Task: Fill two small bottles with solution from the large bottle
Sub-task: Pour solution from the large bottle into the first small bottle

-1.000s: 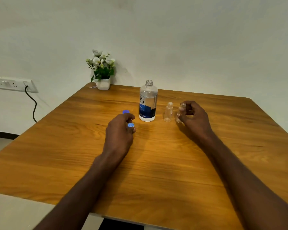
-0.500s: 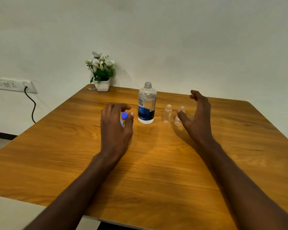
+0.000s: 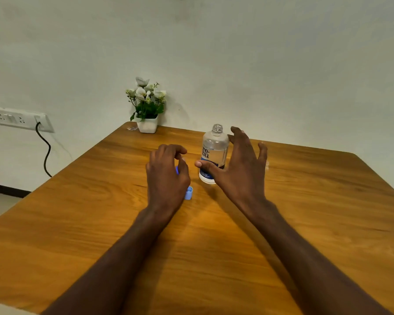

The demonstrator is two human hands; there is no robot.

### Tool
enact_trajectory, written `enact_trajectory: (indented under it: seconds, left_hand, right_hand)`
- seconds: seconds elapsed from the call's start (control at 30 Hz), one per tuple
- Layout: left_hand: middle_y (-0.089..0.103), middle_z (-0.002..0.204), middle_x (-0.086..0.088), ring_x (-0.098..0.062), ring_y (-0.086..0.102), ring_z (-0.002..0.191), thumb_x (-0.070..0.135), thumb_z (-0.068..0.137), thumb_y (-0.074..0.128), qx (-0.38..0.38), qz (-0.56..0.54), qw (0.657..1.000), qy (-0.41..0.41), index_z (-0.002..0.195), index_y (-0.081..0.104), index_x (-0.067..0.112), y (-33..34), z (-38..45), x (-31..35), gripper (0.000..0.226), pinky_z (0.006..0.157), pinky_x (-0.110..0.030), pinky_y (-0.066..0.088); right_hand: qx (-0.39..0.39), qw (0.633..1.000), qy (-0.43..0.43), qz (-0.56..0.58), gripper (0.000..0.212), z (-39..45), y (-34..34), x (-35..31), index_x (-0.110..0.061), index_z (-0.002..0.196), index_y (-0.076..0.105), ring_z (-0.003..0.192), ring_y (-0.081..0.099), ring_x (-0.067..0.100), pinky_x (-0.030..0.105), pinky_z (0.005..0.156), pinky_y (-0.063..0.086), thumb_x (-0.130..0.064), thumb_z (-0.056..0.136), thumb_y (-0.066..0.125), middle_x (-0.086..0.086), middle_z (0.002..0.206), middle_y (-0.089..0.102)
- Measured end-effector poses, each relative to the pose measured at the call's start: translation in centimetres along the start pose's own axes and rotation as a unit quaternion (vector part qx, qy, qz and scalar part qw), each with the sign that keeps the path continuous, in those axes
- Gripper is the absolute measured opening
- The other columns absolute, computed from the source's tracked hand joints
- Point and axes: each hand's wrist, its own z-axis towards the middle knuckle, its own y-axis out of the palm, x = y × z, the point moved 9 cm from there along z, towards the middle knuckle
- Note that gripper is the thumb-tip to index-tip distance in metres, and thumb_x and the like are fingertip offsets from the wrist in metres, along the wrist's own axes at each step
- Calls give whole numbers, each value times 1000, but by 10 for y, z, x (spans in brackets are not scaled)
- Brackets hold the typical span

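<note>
The large clear bottle with a blue and white label stands uncapped near the middle of the wooden table. My right hand is spread open right in front of it, thumb across its lower label, fingers beside its right side. The two small bottles are hidden behind that hand; only a faint clear bit shows at its right. My left hand hovers with curled fingers to the bottle's left, holding nothing. One blue cap lies by its wrist side; another blue cap peeks out under its fingers.
A small white pot of flowers stands at the table's far left corner. On the wall at left is a socket plate with a black cable hanging down. The wall runs close behind the table's far edge.
My right hand let go of the small bottle, opened, and moved left to the large bottle. My left hand released the blue cap and lifted slightly.
</note>
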Motion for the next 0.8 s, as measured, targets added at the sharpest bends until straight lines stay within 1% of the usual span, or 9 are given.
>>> enact_trajectory:
  seconds: [0.07, 0.13, 0.27, 0.37, 0.47, 0.53, 0.6, 0.7, 0.8]
  left_hand:
    - [64, 110, 4, -18, 57, 107, 13, 98, 61, -4, -3, 1000, 7, 114, 64, 21, 2, 2, 3, 19, 89, -43, 49]
    - [64, 110, 4, -18, 57, 107, 12, 97, 61, -6, -5, 1000, 10, 114, 65, 21, 4, 1, 4, 19, 90, -41, 48]
    - [65, 110, 5, -18, 58, 107, 12, 96, 61, -2, -7, 1000, 13, 113, 66, 20, 4, 3, 5, 19, 89, -39, 47]
    - [66, 109, 4, -18, 58, 106, 10, 96, 62, 4, -16, 1000, 16, 113, 67, 20, 3, 3, 9, 20, 87, -42, 49]
    - [67, 111, 3, -19, 58, 106, 8, 97, 62, 16, -32, 999, 16, 115, 67, 18, 0, 4, 11, 21, 87, -45, 50]
    - [67, 112, 2, -20, 59, 107, 7, 98, 61, 21, -49, 998, 21, 115, 66, 17, -1, 2, 13, 20, 88, -49, 52]
    - [66, 111, 4, -19, 60, 107, 7, 99, 60, 26, -69, 997, 33, 115, 65, 18, -5, 0, 18, 20, 89, -50, 52]
    - [64, 112, 8, -15, 59, 108, 9, 100, 60, 26, -93, 994, 52, 116, 64, 22, -9, -4, 24, 22, 91, -43, 52]
    - [64, 114, 9, -12, 60, 109, 9, 99, 61, 14, -117, 992, 44, 118, 64, 23, -4, -9, 33, 24, 89, -31, 51]
  right_hand:
    - [-16, 999, 21, -24, 123, 8, 11, 0, -21, 161, 25, 155, 31, 21, 55, 127, 3, -97, 67, 47, 2, 168, 35]
    - [-20, 998, 41, -32, 122, 12, 19, 2, -20, 161, 24, 154, 34, 22, 54, 126, 0, -95, 68, 51, 3, 166, 38]
    - [37, 999, 39, 3, 97, 10, 16, 2, -21, 148, 44, 136, 57, 21, 54, 127, 8, -75, 74, 75, 2, 144, 63]
    - [46, 995, 31, 79, 87, 8, 8, 1, -25, 140, 50, 126, 62, 17, 53, 127, 17, -69, 72, 81, -3, 134, 69]
    - [59, 987, 15, 147, 81, 9, -12, -4, -26, 135, 53, 118, 55, 6, 53, 114, 41, -64, 71, 86, -7, 132, 67]
    - [71, 975, 7, 212, 77, 9, -31, -8, -26, 132, 56, 115, 60, 8, 38, 98, 56, -59, 71, 89, -9, 128, 68]
    - [93, 954, 5, 285, 71, 7, -53, -9, -23, 128, 58, 110, 65, 8, 17, 85, 56, -50, 72, 92, -11, 123, 68]
    - [117, 923, 9, 367, 65, 6, -81, -6, -18, 127, 56, 108, 68, 11, 23, 82, 60, -37, 76, 92, -8, 122, 66]
    - [140, 913, -11, 382, 67, 6, -106, 1, -12, 131, 54, 111, 69, 17, 26, 80, 62, -32, 79, 90, -1, 127, 64]
